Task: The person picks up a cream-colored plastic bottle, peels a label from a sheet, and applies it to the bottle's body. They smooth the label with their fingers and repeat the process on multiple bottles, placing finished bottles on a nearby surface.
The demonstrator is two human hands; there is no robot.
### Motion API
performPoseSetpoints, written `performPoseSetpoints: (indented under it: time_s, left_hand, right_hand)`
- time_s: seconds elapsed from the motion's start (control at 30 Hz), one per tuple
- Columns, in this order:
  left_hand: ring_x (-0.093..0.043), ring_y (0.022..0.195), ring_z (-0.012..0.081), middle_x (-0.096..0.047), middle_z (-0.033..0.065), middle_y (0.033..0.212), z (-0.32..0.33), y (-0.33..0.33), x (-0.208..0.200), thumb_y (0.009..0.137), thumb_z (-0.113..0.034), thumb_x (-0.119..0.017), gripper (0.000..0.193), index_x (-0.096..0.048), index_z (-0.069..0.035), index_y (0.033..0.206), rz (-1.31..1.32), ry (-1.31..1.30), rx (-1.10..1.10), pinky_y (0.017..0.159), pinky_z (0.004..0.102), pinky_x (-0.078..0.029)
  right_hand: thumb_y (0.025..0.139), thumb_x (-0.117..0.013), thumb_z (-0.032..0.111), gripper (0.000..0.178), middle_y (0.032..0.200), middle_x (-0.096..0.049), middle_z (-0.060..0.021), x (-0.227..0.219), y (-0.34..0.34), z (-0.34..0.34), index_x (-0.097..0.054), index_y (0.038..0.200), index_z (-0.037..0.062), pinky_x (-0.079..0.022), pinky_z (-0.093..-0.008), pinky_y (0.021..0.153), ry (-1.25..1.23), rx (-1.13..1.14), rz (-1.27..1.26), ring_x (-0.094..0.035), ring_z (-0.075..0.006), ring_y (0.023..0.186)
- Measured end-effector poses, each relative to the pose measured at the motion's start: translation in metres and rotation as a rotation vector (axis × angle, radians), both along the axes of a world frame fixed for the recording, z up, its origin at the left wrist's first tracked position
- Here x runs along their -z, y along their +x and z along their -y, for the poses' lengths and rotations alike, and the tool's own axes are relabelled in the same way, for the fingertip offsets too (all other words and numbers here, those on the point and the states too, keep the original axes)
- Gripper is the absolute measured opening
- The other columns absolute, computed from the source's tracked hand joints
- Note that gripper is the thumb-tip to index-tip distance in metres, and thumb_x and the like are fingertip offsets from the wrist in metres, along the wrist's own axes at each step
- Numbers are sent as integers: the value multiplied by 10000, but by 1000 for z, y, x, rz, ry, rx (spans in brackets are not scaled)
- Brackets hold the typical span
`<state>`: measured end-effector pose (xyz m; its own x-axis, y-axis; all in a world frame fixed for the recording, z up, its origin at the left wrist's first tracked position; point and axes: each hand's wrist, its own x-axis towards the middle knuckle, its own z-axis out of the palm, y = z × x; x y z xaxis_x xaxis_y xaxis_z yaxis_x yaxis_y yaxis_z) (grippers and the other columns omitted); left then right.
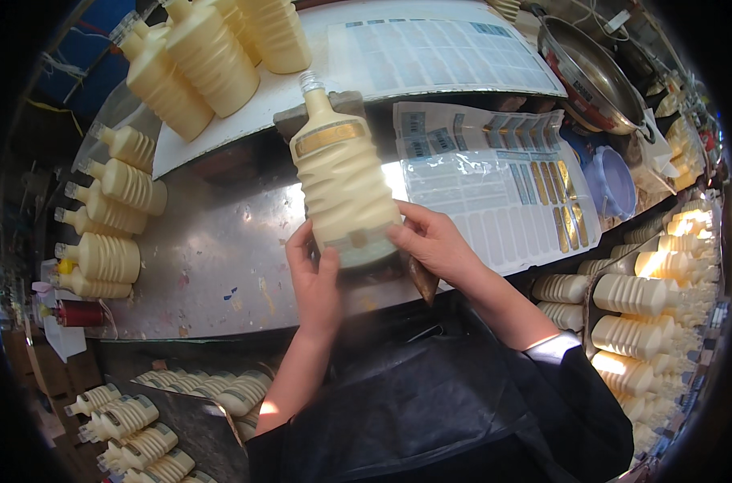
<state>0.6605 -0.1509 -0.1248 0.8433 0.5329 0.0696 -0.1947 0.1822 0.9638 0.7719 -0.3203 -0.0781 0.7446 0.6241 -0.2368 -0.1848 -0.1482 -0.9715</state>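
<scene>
A cream-coloured bottle (346, 181) with rippled sides and a clear threaded neck lies between my two hands, its neck pointing away from me. Across its shoulder runs a gold label, and a greyish band shows near its base. My left hand (314, 278) grips the lower left side with the thumb on the front. On the lower right side, my right hand (430, 241) closes with its thumb against the front. Behind the bottle's shoulder shows a grey-brown block (350, 106). Beside my right hand sits a sheet of gold and blue labels (495, 189), partly peeled.
Several cream bottles (213, 64) stand at the far left on a white board (318, 84); more lie stacked at the left (112, 201). Another label sheet (438, 56) covers the board. At right are a large pan (591, 72), a lavender bucket (610, 183) and many stacked bottles (628, 338).
</scene>
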Motion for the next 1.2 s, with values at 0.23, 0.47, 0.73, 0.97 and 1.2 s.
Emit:
performPoseSetpoints:
  time_s: [0.23, 0.47, 0.73, 0.97, 1.2]
  left_hand:
    - [-428, 1358, 241, -454, 140, 1447, -1, 0, 3, 1017, -183, -612, 537, -378, -14, 1469, -16, -32, 16, 1170, 401, -324]
    - [-435, 1349, 242, -450, 142, 1437, 1, 1, -4, 1001, -134, -601, 526, -379, -6, 1460, -26, -69, -3, 1164, 399, -336]
    - [-420, 1371, 251, -445, 154, 1439, 3, 5, -6, 990, -104, -599, 531, -370, -1, 1458, -67, -9, -39, 1168, 402, -334]
    - [-444, 1329, 244, -457, 159, 1425, 1, 8, -8, 1042, -242, -552, 523, -363, 3, 1463, -32, -137, -3, 1138, 392, -361]
    - [-445, 1322, 258, -451, 163, 1417, 4, 15, -1, 1038, -338, -557, 605, -346, 8, 1488, -183, 320, -129, 1150, 395, -331]
  right_hand:
    - [1011, -644, 236, 477, 923, -667, 22, 6, -2, -1, -578, 1424, 6, -441, -202, 689, -12, 28, 21, -511, -28, 756]
    - [987, -567, 222, 300, 1119, -680, -13, -8, 21, 16, -677, 1178, 19, -480, -255, 847, 86, 149, -5, -600, -92, 956]
    - [849, -741, 15, 316, 1000, -712, -123, -52, -11, -11, -675, 1158, 24, -573, -372, 745, -179, -20, 1067, -705, -304, 835]
    - [731, -686, 47, 350, 1049, -738, -108, -48, -38, -6, -716, 1079, 45, -583, -341, 740, -56, -238, 1536, -728, -236, 875]
    - [924, -703, 66, 284, 728, -699, -121, -43, -38, -4, -586, 1180, 26, -530, -288, 572, -246, 186, 802, -701, -190, 615]
